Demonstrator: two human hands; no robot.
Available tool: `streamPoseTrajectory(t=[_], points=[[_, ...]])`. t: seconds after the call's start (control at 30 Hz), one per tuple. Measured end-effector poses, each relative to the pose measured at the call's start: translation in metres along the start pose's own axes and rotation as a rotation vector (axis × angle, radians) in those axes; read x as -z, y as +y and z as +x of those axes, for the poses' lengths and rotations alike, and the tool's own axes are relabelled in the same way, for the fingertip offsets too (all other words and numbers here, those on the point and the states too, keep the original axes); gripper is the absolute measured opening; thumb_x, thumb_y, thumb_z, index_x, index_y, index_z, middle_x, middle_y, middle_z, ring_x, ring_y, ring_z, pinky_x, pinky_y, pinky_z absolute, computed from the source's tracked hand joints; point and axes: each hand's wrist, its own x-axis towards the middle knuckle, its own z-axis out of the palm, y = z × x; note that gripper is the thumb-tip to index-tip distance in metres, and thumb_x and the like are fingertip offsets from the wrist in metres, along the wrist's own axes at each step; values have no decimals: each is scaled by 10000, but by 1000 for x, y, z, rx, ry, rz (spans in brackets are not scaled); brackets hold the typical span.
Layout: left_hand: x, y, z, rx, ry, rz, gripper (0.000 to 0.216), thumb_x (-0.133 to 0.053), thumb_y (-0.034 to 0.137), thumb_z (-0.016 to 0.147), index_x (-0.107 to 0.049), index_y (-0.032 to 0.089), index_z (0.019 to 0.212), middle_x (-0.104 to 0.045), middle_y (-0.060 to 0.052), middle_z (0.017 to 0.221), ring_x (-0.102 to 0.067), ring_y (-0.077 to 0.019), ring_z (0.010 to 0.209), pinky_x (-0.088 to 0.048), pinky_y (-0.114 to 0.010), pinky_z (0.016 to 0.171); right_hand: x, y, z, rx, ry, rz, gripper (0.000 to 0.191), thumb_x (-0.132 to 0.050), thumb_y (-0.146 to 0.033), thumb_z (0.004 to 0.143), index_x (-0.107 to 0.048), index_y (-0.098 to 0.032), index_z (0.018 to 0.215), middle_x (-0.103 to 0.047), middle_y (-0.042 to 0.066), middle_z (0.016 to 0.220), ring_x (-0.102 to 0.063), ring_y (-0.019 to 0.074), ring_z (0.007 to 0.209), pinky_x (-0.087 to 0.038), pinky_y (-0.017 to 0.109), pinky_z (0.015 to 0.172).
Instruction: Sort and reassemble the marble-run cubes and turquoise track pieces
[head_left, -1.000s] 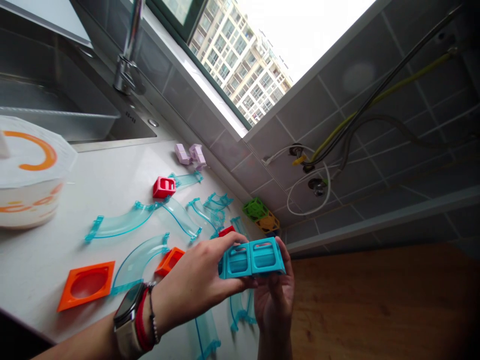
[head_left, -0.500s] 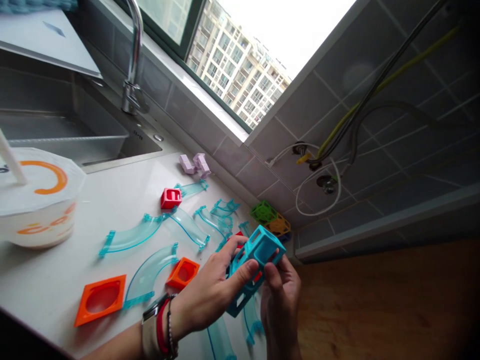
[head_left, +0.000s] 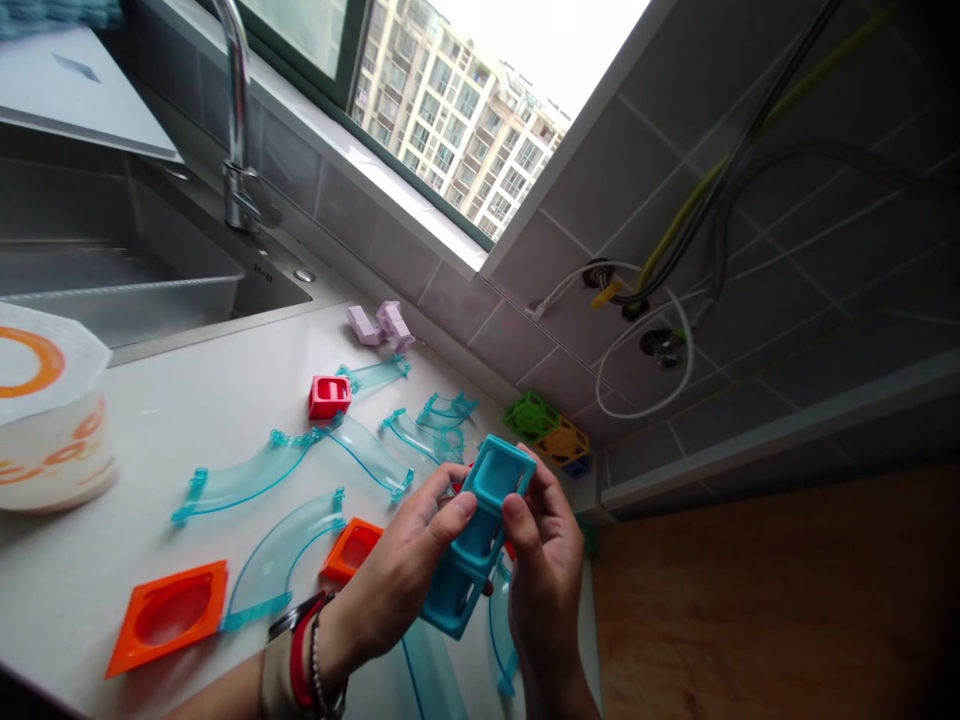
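Note:
Both my hands hold a teal hollow block piece (head_left: 480, 530), made of stacked open cubes, above the white counter (head_left: 150, 420). My left hand (head_left: 401, 570), with a watch and bracelets at the wrist, grips its left side with thumb and fingers closed. Closed round its right side is my right hand (head_left: 544, 555), thumb on the front. The piece stands tilted, its open top end up. Under my hands lie clear blue curved track pieces (head_left: 247, 475).
On the counter lie a red cube (head_left: 329, 396), two orange square pieces (head_left: 169, 615), pink blocks (head_left: 379, 322) and green and orange lattice cubes (head_left: 544, 428) by the tiled wall. A white bowl (head_left: 45, 415) stands left. Sink and tap (head_left: 236, 120) sit behind. Wood floor lies right.
The teal piece has been turned from lying level between my hands to standing tilted on end. Both hands kept their grip and shifted a little.

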Motion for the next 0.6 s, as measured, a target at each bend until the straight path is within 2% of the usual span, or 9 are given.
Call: streamPoseTrajectory(t=[0.13, 0.3, 0.47, 0.6], points=[[-1, -2, 0, 20, -17, -31, 561, -647, 609, 928, -435, 244, 1298, -736, -47, 955, -760, -228, 648, -605, -317, 595, 4, -5, -1, 37, -24, -26, 568, -770, -427, 872, -593, -291, 1393, -684, 21, 1007, -686, 173, 833, -558, 274, 707], [-2, -4, 0, 25, -78, -18, 481, -629, 583, 936, -463, 219, 1204, -733, -76, 982, -780, -275, 685, -598, -324, 585, 10, -7, -1, 91, -46, -77, 517, -769, -400, 854, -618, -308, 1339, -674, 10, 953, -665, 173, 788, -540, 268, 649], [-3, -7, -2, 5, -112, -37, 447, -645, 548, 932, -458, 217, 1167, -736, -67, 953, -762, -232, 666, -597, -309, 608, 13, -8, -2, 153, -77, -71, 454, -760, -357, 849, -627, -310, 1281, -684, 0, 941, -650, 145, 718, -518, 246, 606], [-3, -8, -4, -2, -168, -75, 469, -679, 542, 914, -475, 219, 1185, -731, -84, 1052, -748, -204, 683, -609, -308, 612, 15, -14, -5, 183, -109, -57, 432, -772, -336, 833, -637, -308, 1243, -682, -16, 897, -601, 119, 613, -492, 238, 551]])
